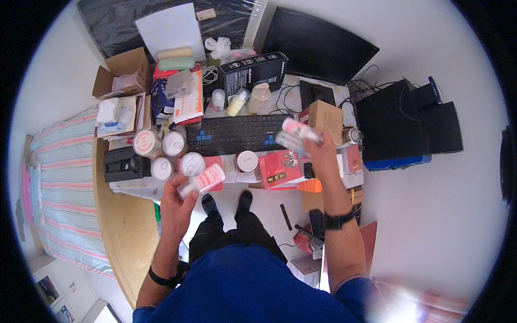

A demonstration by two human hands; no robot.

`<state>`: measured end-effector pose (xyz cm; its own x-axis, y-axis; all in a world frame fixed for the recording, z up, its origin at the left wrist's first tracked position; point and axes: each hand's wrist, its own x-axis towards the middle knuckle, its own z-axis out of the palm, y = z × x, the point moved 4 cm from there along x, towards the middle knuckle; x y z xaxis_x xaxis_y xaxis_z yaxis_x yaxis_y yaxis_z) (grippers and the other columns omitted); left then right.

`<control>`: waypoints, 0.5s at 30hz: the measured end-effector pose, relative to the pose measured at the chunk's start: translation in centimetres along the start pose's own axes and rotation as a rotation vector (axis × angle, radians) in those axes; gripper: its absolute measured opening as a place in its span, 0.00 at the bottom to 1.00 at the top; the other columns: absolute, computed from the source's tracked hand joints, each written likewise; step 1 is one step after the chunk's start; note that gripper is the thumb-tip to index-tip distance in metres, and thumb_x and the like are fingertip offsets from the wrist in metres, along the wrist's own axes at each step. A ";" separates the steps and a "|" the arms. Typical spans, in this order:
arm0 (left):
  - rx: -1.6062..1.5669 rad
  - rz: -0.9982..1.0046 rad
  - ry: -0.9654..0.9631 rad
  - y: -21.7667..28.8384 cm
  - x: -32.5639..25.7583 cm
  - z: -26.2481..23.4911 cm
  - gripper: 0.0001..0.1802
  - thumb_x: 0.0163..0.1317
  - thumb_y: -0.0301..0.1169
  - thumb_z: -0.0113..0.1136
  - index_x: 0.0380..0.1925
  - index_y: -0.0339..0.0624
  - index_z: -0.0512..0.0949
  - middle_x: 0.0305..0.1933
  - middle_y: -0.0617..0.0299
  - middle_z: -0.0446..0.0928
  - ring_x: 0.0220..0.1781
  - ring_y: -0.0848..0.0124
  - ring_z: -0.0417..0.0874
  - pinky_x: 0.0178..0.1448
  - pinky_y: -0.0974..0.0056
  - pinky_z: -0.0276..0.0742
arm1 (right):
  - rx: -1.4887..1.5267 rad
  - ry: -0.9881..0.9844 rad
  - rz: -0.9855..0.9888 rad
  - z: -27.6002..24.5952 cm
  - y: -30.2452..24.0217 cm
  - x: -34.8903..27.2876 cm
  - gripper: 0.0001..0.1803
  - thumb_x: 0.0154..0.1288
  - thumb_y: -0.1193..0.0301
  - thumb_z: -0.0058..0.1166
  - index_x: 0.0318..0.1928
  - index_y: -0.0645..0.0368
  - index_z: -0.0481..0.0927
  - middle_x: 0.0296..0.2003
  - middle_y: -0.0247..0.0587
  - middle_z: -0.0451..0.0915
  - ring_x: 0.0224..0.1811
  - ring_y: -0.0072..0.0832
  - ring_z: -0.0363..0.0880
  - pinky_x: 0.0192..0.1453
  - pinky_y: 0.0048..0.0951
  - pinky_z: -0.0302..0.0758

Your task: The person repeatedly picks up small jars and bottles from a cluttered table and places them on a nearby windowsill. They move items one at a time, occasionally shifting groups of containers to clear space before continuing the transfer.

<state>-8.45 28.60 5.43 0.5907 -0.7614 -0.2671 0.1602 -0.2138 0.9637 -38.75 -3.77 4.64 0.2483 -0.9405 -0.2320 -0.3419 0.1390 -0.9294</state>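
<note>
My left hand [176, 209] is closed around a small white bottle with a pink-red label [209, 179], held tilted in front of the desk's near edge. Over the right part of the desk, my right hand [324, 156] grips a white bottle with pink markings [299, 129]. A clear, bottle-like thing [289, 142] shows just below that one, smeared by motion; whether the same hand holds it is unclear. Beneath lies a black keyboard [234, 134]. Several white-lidded jars [174, 144] stand left of it, and another jar [247, 161] sits at its front. A red book [280, 169] lies near the right hand.
A cardboard box [326, 119] stands right of the keyboard. Behind it are a dark monitor [322, 46] and a long black box [253, 72]. Small bottles [237, 102] stand between. At far left are an open carton [125, 75] and a bed with striped cover [67, 188].
</note>
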 end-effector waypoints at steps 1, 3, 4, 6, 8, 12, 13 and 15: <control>0.018 -0.006 0.005 -0.2 0.0 0.3 0.26 0.69 0.22 0.65 0.65 0.34 0.70 0.61 0.53 0.76 0.61 0.68 0.79 0.66 0.63 0.76 | -0.209 0.068 -0.100 0.7 -0.6 2.4 0.29 0.67 0.68 0.68 0.66 0.58 0.75 0.51 0.54 0.86 0.50 0.42 0.89 0.49 0.41 0.88; 0.014 -0.048 0.031 -0.7 -0.4 0.8 0.26 0.69 0.21 0.65 0.65 0.34 0.70 0.61 0.52 0.77 0.61 0.68 0.79 0.66 0.63 0.76 | -0.487 0.128 -0.202 2.3 -1.8 6.9 0.31 0.63 0.65 0.68 0.65 0.56 0.75 0.49 0.61 0.86 0.51 0.54 0.88 0.56 0.48 0.84; 0.060 -0.051 0.047 -0.9 -0.6 1.0 0.26 0.68 0.21 0.65 0.65 0.34 0.70 0.61 0.53 0.77 0.60 0.68 0.80 0.66 0.63 0.77 | -0.613 0.158 -0.176 3.4 -2.2 8.8 0.30 0.62 0.64 0.67 0.64 0.55 0.75 0.48 0.63 0.86 0.53 0.59 0.87 0.59 0.51 0.82; 0.017 -0.064 0.061 -0.9 -1.0 1.4 0.26 0.68 0.20 0.65 0.65 0.34 0.70 0.61 0.53 0.77 0.60 0.68 0.80 0.66 0.63 0.77 | -0.716 0.143 -0.128 5.3 -3.0 11.8 0.29 0.63 0.64 0.66 0.63 0.57 0.75 0.47 0.64 0.87 0.53 0.60 0.86 0.59 0.53 0.82; 0.009 -0.129 0.068 -1.0 -1.5 1.6 0.25 0.68 0.19 0.64 0.64 0.35 0.70 0.61 0.53 0.77 0.60 0.68 0.80 0.66 0.63 0.77 | -0.799 0.110 -0.122 6.7 -3.7 13.8 0.28 0.64 0.64 0.63 0.64 0.56 0.76 0.49 0.65 0.87 0.54 0.60 0.86 0.63 0.51 0.81; -0.033 -0.116 0.131 -1.1 -2.4 2.2 0.24 0.69 0.17 0.63 0.63 0.35 0.70 0.60 0.53 0.77 0.60 0.68 0.81 0.65 0.63 0.78 | -0.849 0.031 -0.088 9.6 -3.7 17.4 0.30 0.62 0.66 0.64 0.64 0.60 0.76 0.51 0.66 0.86 0.57 0.60 0.85 0.64 0.51 0.81; -0.050 -0.126 0.147 -1.3 -2.5 2.3 0.24 0.69 0.17 0.63 0.63 0.36 0.70 0.60 0.53 0.77 0.60 0.68 0.81 0.65 0.63 0.78 | -0.876 0.009 -0.095 10.3 -3.4 18.4 0.31 0.62 0.66 0.64 0.64 0.61 0.75 0.52 0.67 0.86 0.58 0.60 0.85 0.64 0.51 0.80; -0.087 -0.147 0.176 -1.9 -2.8 2.6 0.24 0.69 0.17 0.63 0.63 0.36 0.70 0.60 0.54 0.77 0.60 0.68 0.81 0.65 0.64 0.79 | -0.889 -0.019 -0.113 11.5 -2.6 19.9 0.32 0.62 0.65 0.64 0.66 0.63 0.74 0.54 0.67 0.85 0.59 0.59 0.84 0.66 0.50 0.80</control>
<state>-12.45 29.60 4.34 0.6838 -0.6057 -0.4069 0.3178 -0.2548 0.9133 -22.55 -19.26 -0.85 0.3355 -0.9276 -0.1644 -0.8883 -0.2534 -0.3831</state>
